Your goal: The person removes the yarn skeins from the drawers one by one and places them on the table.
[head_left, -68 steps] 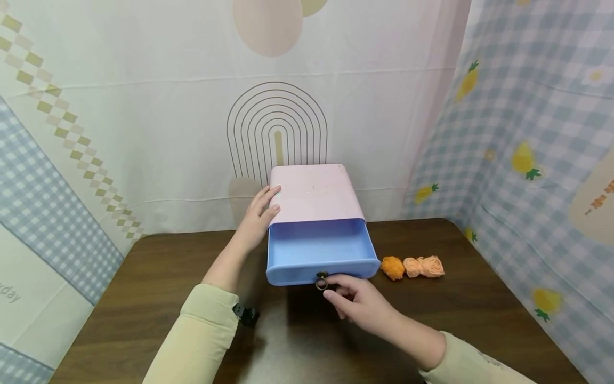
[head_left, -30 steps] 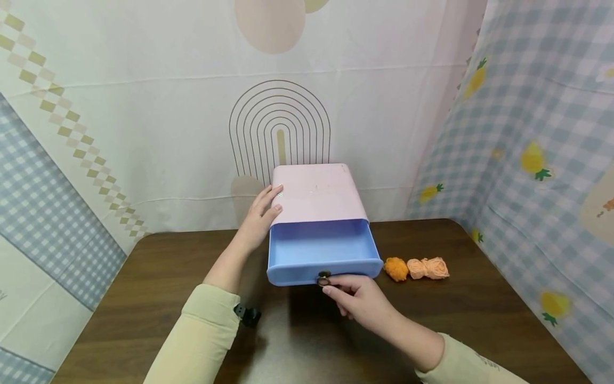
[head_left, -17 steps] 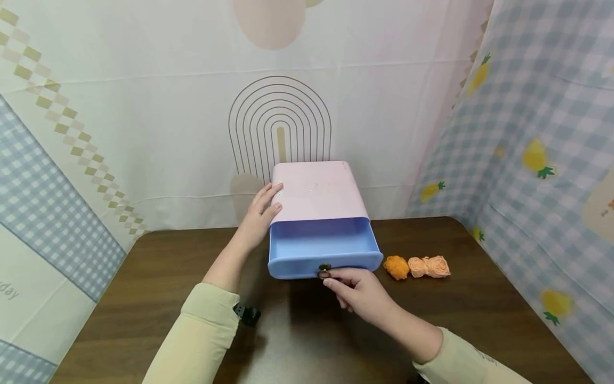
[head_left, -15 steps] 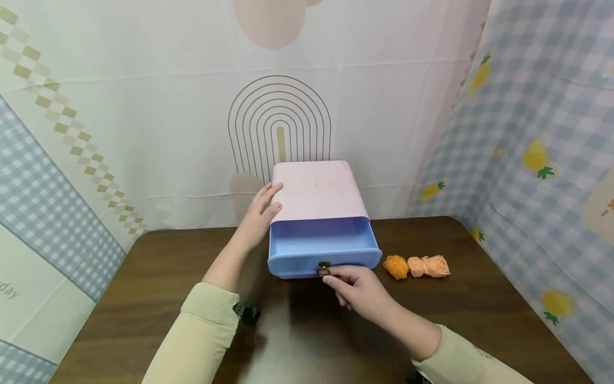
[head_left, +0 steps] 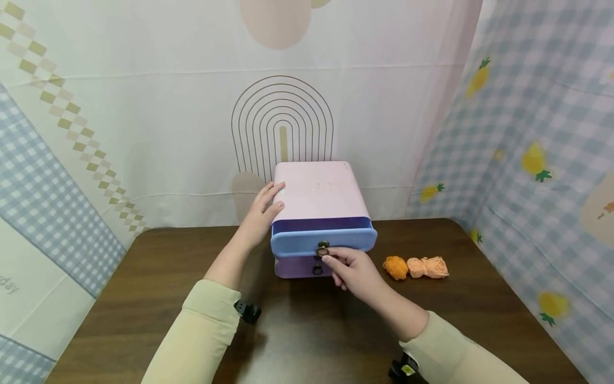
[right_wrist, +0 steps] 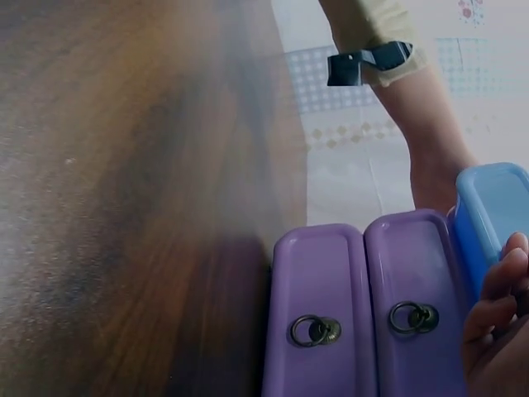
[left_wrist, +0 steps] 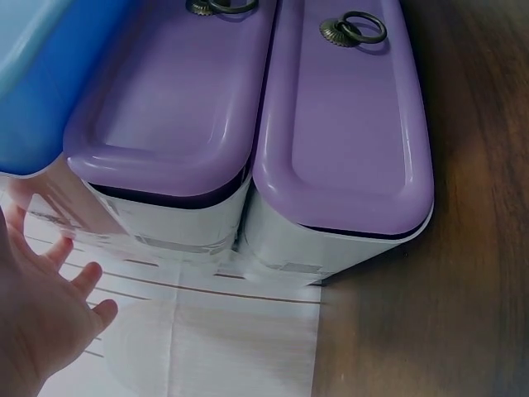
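Note:
A small drawer unit with a pale pink top (head_left: 318, 186) stands on the table, its blue top drawer (head_left: 297, 242) pulled partway out. My right hand (head_left: 357, 272) pinches the bronze ring pull (head_left: 323, 251) on that drawer's front between thumb and forefinger. On the unit's left side rests my left hand (head_left: 259, 218), fingers spread along the top edge. Beneath the blue drawer, two closed purple drawers (left_wrist: 347, 124) with ring pulls show in the left wrist view. In the right wrist view my right hand (right_wrist: 500, 331) is partly cut off by the frame edge.
To the right of the unit lie an orange yarn ball (head_left: 395, 268) and a peach yarn bundle (head_left: 428, 267). A patterned white cloth (head_left: 192, 133) hangs right behind the brown wooden table (head_left: 192, 266), with a checked cloth (head_left: 518, 176) on the right.
The blue drawer has slid back toward the unit, my right hand moving forward with its ring pull. A purple drawer front now shows below it. The left hand has stayed on the unit's side.

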`<state>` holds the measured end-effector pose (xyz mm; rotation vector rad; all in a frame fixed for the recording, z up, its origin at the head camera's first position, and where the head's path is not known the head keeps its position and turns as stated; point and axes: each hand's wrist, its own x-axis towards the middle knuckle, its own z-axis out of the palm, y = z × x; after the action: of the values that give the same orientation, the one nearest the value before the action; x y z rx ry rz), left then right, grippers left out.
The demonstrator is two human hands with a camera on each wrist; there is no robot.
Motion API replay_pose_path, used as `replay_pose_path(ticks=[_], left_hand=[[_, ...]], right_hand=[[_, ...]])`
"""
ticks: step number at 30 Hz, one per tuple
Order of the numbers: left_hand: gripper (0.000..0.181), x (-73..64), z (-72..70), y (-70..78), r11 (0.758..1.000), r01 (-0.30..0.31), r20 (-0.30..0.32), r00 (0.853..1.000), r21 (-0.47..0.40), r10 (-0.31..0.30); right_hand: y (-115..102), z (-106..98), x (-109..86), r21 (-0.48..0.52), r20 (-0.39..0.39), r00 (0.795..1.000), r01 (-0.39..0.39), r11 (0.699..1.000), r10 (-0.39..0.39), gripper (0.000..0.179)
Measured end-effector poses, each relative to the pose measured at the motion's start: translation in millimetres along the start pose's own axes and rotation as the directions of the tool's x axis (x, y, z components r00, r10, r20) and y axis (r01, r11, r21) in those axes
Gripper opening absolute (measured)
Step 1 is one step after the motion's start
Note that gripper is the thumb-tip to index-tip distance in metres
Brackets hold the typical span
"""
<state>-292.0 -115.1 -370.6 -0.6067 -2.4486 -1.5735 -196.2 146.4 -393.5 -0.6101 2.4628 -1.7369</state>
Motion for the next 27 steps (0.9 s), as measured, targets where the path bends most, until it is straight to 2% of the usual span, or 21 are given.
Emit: replay_pose_path(ticks=[16, 27], left_hand=[[0.053, 1.2, -0.3, 1.3, 1.0, 0.027, -0.009, 1.0, 0.003, -0.027], [0.051, 1.5, -0.4, -0.3, 1.0, 0.017, -0.014, 1.0, 0.007, -0.017]], right_hand=[[8, 3, 26.9, 0.018, -0.077, 0.996, -0.038, 0.999, 0.039, 0.026], [5, 4, 31.3, 0.086, -0.087, 0.993, -0.074, 0.994, 0.082, 0.026]])
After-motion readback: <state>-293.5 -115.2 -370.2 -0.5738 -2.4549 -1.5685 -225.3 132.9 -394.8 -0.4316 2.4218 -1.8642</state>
